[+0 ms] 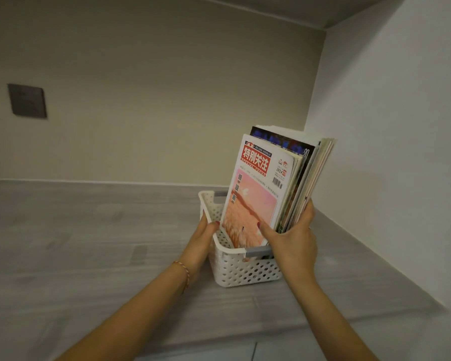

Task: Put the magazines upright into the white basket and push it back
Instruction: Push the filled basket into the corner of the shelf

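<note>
A white perforated basket [242, 272] with grey handles stands on the grey counter, right of centre. Several magazines [261, 183] stand upright inside it, leaning slightly right; the front one has a red title block and a pink cover picture. My right hand [294, 238] grips the stack's lower right side, thumb on the front cover, fingers behind. My left hand [206, 230] holds the basket's left rim, thumb over the edge next to the front magazine. The magazines' lower ends are hidden inside the basket.
The grey wood-grain counter [89, 243] stretches left and toward me. A beige back wall [154, 100] carries a dark switch plate [28, 100] at left. A white side wall [391, 152] stands close on the basket's right.
</note>
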